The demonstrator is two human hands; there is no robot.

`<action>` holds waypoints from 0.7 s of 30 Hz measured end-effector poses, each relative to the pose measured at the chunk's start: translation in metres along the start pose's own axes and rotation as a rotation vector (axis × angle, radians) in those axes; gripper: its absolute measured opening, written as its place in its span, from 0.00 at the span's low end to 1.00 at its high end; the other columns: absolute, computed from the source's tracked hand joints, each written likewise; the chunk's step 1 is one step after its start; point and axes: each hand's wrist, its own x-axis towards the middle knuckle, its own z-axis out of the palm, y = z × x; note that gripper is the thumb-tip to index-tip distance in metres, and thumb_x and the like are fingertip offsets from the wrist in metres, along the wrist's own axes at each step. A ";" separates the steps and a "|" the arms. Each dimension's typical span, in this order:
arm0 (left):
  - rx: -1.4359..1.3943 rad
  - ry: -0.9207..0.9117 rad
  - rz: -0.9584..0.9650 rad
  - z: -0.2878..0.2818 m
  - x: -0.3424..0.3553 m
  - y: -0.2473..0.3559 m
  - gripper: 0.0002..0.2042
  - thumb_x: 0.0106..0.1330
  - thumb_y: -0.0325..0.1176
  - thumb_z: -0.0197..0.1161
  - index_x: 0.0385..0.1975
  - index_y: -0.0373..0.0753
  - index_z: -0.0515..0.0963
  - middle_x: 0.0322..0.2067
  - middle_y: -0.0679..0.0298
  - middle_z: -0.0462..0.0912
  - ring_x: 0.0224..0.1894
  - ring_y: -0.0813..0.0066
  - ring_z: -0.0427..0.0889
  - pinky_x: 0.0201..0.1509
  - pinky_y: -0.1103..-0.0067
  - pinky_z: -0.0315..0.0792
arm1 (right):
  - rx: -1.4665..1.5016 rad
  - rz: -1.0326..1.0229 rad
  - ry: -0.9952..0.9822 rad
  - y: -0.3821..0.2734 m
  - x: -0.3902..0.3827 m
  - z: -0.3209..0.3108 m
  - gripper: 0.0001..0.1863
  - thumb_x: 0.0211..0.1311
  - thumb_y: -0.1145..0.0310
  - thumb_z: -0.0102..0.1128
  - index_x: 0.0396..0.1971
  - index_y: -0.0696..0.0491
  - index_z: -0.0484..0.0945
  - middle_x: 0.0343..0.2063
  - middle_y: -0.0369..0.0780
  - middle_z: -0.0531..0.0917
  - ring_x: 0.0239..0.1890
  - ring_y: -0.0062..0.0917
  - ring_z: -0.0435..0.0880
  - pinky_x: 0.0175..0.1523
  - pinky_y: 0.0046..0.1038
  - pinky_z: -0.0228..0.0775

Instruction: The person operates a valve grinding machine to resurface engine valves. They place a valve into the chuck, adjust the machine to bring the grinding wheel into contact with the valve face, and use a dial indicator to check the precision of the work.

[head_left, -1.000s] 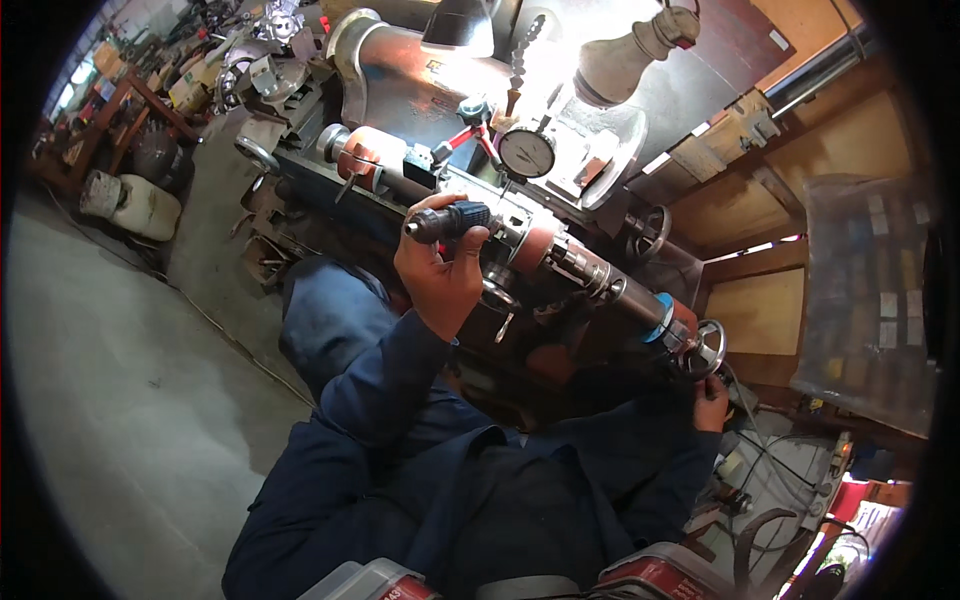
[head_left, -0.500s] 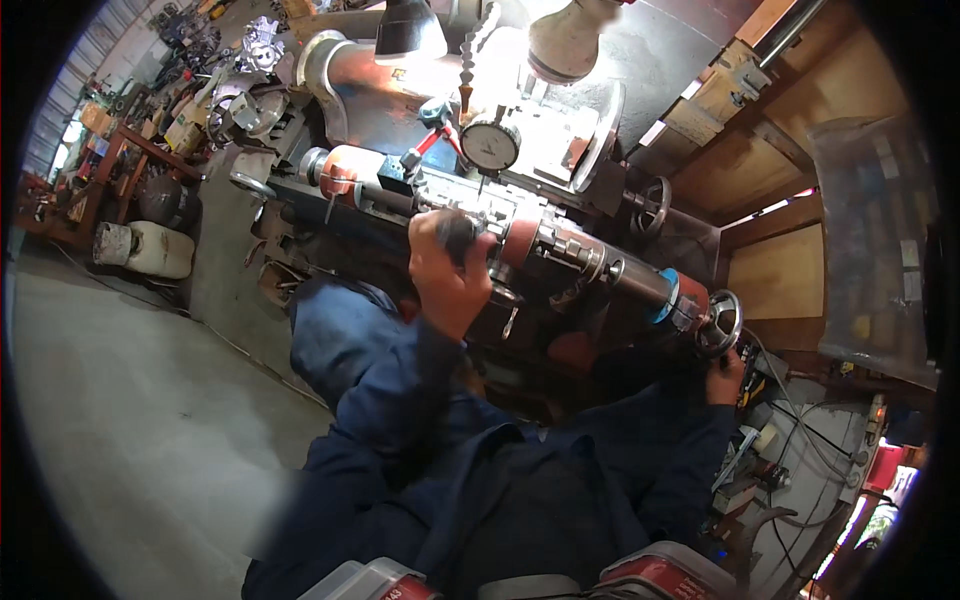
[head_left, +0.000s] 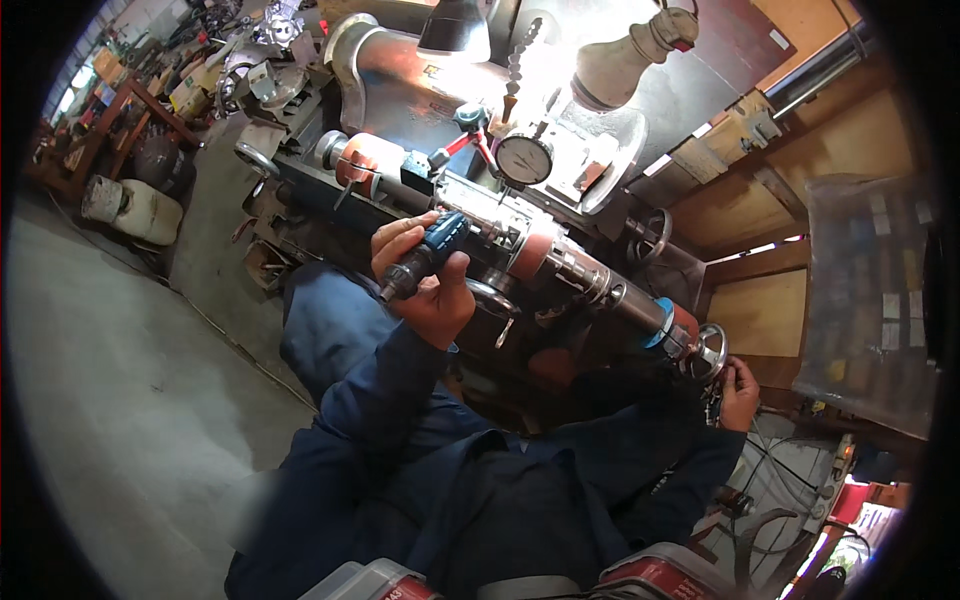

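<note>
My left hand (head_left: 440, 312) is closed round a blue-and-black hand tool (head_left: 446, 234) with a narrower dark end, held in front of the machine. Its exact kind I cannot make out. Behind it lies a metal workpiece (head_left: 485, 209) along the machine's orange-red and steel spindle line. A round dial gauge (head_left: 524, 158) on a red-jointed arm stands over that workpiece. At the right end, my right hand (head_left: 739, 396) has its fingers bent at the rim of a chrome handwheel (head_left: 712, 350); whether they grip it firmly is hard to see.
A white lamp head (head_left: 620, 65) and a black lamp shade (head_left: 455, 32) hang over the machine. Another handwheel (head_left: 655, 232) sits behind, and a crank wheel (head_left: 492, 298) projects at the front. Clear plastic sheeting (head_left: 866, 300) hangs at right. A gas cylinder (head_left: 135, 210) stands on the left floor.
My left hand has moved down and left from the workpiece and turned, bringing the tool's blue body into sight. My right hand stays at the handwheel. The whole view has shifted slightly.
</note>
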 end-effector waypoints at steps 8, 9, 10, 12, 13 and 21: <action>-0.015 -0.010 0.019 -0.002 -0.002 -0.003 0.24 0.65 0.39 0.67 0.53 0.38 0.62 0.48 0.53 0.69 0.51 0.62 0.76 0.56 0.70 0.76 | 0.513 0.256 0.025 0.048 0.052 0.034 0.09 0.68 0.72 0.57 0.43 0.60 0.81 0.37 0.37 0.85 0.40 0.18 0.80 0.45 0.25 0.74; -0.013 -0.013 0.022 -0.003 -0.002 -0.003 0.24 0.65 0.39 0.67 0.53 0.38 0.62 0.48 0.53 0.70 0.51 0.62 0.76 0.56 0.70 0.76 | 0.511 0.253 0.024 0.051 0.049 0.030 0.09 0.68 0.72 0.57 0.43 0.60 0.81 0.37 0.37 0.85 0.40 0.18 0.80 0.45 0.25 0.74; -0.010 -0.012 0.023 -0.003 -0.002 -0.003 0.24 0.65 0.39 0.67 0.53 0.38 0.62 0.48 0.53 0.70 0.51 0.62 0.76 0.56 0.70 0.76 | 0.066 0.149 -0.085 0.025 0.042 0.036 0.10 0.67 0.72 0.59 0.43 0.61 0.81 0.36 0.37 0.85 0.39 0.19 0.81 0.45 0.26 0.74; 0.040 -0.040 0.025 -0.004 0.000 -0.001 0.24 0.65 0.39 0.67 0.53 0.39 0.62 0.48 0.53 0.70 0.51 0.62 0.76 0.55 0.70 0.76 | -0.141 0.208 -0.181 0.047 0.041 0.040 0.11 0.63 0.70 0.62 0.41 0.60 0.82 0.33 0.37 0.86 0.37 0.23 0.83 0.43 0.27 0.74; 0.033 -0.036 0.023 -0.002 0.000 -0.001 0.24 0.65 0.39 0.67 0.53 0.39 0.62 0.48 0.53 0.70 0.51 0.62 0.76 0.55 0.70 0.76 | -0.147 0.207 -0.176 0.055 0.032 0.038 0.11 0.63 0.70 0.62 0.41 0.60 0.82 0.33 0.37 0.86 0.37 0.23 0.83 0.43 0.27 0.74; 0.010 -0.026 -0.023 0.000 -0.002 -0.004 0.23 0.64 0.39 0.69 0.51 0.38 0.65 0.46 0.54 0.72 0.50 0.63 0.77 0.55 0.70 0.75 | -0.027 0.249 -0.294 0.023 -0.016 -0.005 0.09 0.68 0.67 0.60 0.39 0.58 0.82 0.26 0.29 0.79 0.29 0.13 0.73 0.36 0.23 0.68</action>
